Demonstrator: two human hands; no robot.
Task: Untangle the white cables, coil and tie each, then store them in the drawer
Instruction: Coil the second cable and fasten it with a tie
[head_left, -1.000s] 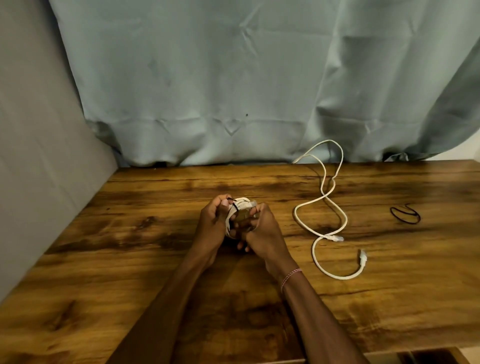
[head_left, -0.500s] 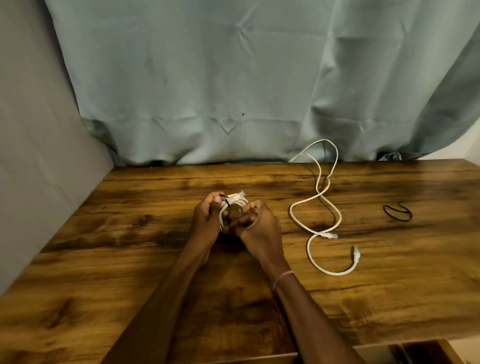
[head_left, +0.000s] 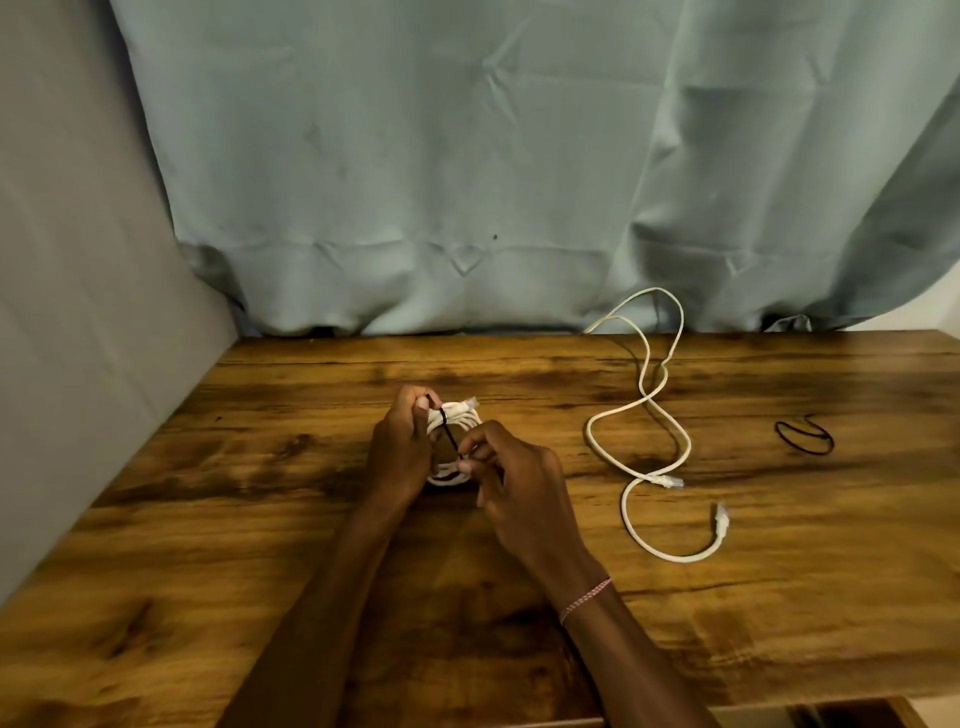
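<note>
Left hand grips coil low over table, fingers curled round it. Right hand pinches black tie, stretched across coil. Risk: tie slips from the pinch (coil likely springs loose). Second cable lies uncoiled, well right.

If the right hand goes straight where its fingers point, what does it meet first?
Past the black tie it pinches, probably the coiled white cable in the left hand; depth unclear.
</note>
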